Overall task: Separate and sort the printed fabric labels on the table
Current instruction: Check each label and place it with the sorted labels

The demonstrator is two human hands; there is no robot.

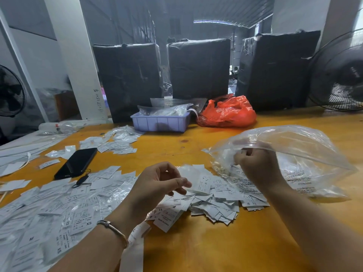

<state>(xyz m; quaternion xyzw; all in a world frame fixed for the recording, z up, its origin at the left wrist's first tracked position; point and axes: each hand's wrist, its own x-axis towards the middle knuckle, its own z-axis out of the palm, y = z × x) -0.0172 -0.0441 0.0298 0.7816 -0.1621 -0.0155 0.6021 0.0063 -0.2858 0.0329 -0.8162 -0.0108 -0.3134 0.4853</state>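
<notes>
My right hand (253, 163) grasps the clear plastic bag (290, 152); my left hand (157, 183) hovers, fingers relaxed, over the pile of printed labels (216, 199) on the yellow surface (216, 248).

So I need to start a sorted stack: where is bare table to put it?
Bare table lies along the near edge, between the two forearms, below the central label pile. More lies mid-table between the phone, lavender bin and clear bag. The left side is crowded with loose labels.
</notes>
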